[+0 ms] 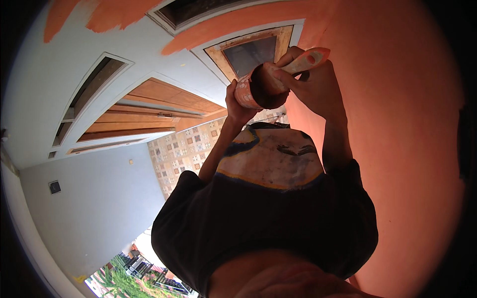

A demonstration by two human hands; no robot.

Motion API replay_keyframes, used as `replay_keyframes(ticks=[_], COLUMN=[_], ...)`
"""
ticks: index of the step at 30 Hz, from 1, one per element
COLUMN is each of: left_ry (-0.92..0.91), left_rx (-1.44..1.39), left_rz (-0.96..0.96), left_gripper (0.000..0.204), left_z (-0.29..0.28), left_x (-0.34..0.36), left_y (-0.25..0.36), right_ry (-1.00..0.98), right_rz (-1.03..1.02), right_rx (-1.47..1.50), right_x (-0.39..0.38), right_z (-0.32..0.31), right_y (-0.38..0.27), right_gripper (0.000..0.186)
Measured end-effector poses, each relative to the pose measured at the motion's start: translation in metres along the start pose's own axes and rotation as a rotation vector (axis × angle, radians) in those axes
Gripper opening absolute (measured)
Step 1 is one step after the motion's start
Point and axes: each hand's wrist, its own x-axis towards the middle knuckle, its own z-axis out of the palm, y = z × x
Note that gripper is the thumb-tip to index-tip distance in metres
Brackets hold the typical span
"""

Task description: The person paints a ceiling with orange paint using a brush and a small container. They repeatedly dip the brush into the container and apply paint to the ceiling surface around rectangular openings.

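My left hand (238,110) is wrapped round a small round paint pot (244,94), smeared with orange on its outside. The pot is tilted so that its dark opening shows. Between the fingers and thumb of my right hand (318,92) is a paintbrush (309,59) with a pale, paint-stained handle. The handle points up and to the right, and the brush's head is at the pot's mouth. How deep the bristles sit inside is too dark to tell. Both hands are raised in front of my chest, close to each other.
An orange wall (397,149) rises on my right. The white wall (164,64) ahead has rough orange patches (117,17) along its top. A wood-framed window (217,57) stands behind the pot, a wooden door (159,97) to its left. Patterned tiles (184,149) cover the floor.
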Motion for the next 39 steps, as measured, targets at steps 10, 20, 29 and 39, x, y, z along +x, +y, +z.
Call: replay_keyframes(ticks=[10,20,29,39], left_ry=[-0.066,-0.138,-0.128,-0.016], left_rx=[-0.022,-0.085,-0.103,-0.044], left_rz=[0.075,0.090,0.061,0.075], left_gripper=[0.078,0.077,0.075,0.079], left_z=[0.002,-0.010,-0.015,-0.002], left_x=[0.002,0.006,0.007,0.008], left_y=[0.007,0.006,0.011,0.017], right_ry=[0.010,-0.078,-0.104,-0.071], right_rz=[-0.102,-0.099,-0.106,-0.109], right_rx=[0.014,-0.362,-0.398,-0.468], right_x=[-0.002,0.008,0.014,0.023], right_z=[0.003,0.037,0.044,0.041], right_y=[-0.016,-0.018,-0.017,-0.006], right_gripper=[0.009,0.025,0.026,0.022])
